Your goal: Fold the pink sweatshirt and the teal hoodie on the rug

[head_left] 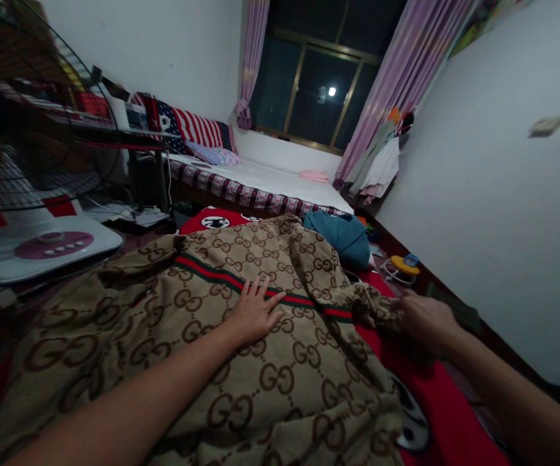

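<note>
A beige long-sleeved top [255, 353] with a brown letter pattern and a green-red-green stripe lies spread over a red cloth [430, 401]. My left hand [253, 314] rests flat on it just below the stripe, fingers spread. Off to the right, my right hand [425, 320] is closed around the end of a sleeve [372, 304] of the top, stretching out from its body. That hand is somewhat blurred and its fingertips are partly hidden. Wrinkles run across the left part of the top.
A floor fan [66, 249] stands at the left, near a cluttered desk [129, 139]. A teal folded cloth [341, 236] sits beyond the top. Farther back is a bed [270, 175] under a window [323, 97]. A yellow stool [405, 265] stands by the right wall.
</note>
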`<action>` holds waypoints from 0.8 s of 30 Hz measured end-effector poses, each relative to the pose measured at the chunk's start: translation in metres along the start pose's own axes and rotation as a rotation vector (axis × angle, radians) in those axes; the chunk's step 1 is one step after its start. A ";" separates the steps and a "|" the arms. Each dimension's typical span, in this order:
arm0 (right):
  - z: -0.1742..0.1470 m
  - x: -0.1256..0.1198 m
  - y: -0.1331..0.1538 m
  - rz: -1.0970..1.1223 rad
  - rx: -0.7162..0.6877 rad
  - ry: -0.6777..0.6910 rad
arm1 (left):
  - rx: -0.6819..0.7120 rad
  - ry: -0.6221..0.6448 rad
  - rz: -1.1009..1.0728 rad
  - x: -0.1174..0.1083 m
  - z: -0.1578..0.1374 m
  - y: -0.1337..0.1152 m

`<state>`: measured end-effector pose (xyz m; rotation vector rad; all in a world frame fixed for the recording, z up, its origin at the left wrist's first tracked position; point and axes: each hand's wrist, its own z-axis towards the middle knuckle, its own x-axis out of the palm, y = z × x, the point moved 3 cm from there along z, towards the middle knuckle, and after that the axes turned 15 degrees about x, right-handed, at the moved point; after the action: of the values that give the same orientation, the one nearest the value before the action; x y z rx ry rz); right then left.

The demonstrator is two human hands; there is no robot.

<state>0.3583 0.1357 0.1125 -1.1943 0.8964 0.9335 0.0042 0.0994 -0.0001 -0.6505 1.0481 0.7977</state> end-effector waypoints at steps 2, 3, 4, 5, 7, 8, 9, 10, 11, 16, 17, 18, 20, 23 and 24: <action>0.013 -0.020 0.020 0.060 -0.031 -0.096 | 0.029 -0.015 -0.028 -0.001 0.000 0.000; 0.018 -0.023 0.032 0.093 -0.093 -0.112 | 0.059 -0.017 -0.057 -0.003 0.000 -0.002; 0.023 -0.020 0.044 0.134 -0.176 -0.109 | 0.098 -0.016 -0.100 -0.005 0.000 -0.005; 0.026 -0.012 0.055 0.173 -0.271 -0.087 | 0.141 -0.015 -0.158 -0.009 -0.001 -0.010; 0.029 0.014 0.073 0.241 -0.393 0.001 | 0.257 -0.013 -0.316 -0.020 -0.004 -0.029; 0.030 0.028 0.079 0.280 -0.403 0.043 | 0.326 -0.015 -0.406 -0.026 -0.006 -0.042; 0.030 0.041 0.082 0.322 -0.392 0.076 | 0.405 -0.009 -0.490 -0.033 -0.008 -0.057; 0.031 0.051 0.083 0.363 -0.371 0.099 | 0.494 0.006 -0.561 -0.040 -0.012 -0.073; 0.031 0.059 0.083 0.399 -0.355 0.114 | 0.581 0.034 -0.611 -0.047 -0.015 -0.089; 0.031 0.068 0.071 0.502 -0.360 0.057 | 0.793 0.197 -0.547 -0.060 -0.033 -0.136; 0.028 0.067 0.069 0.512 -0.353 0.023 | 0.786 0.217 -0.499 -0.058 -0.035 -0.139; 0.025 0.067 0.068 0.519 -0.346 -0.013 | 0.768 0.234 -0.452 -0.055 -0.035 -0.141; 0.016 0.069 0.070 0.521 -0.337 -0.076 | 0.726 0.253 -0.384 -0.046 -0.034 -0.143; 0.004 0.068 0.078 0.493 -0.293 -0.128 | 0.696 0.246 -0.409 -0.036 -0.026 -0.143; 0.002 0.065 0.079 0.477 -0.250 -0.126 | 0.669 0.252 -0.474 -0.034 -0.023 -0.140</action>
<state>0.3081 0.1546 0.0248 -1.1336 1.0032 1.5257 0.0987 -0.0053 0.0360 -0.3944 1.2357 -0.0668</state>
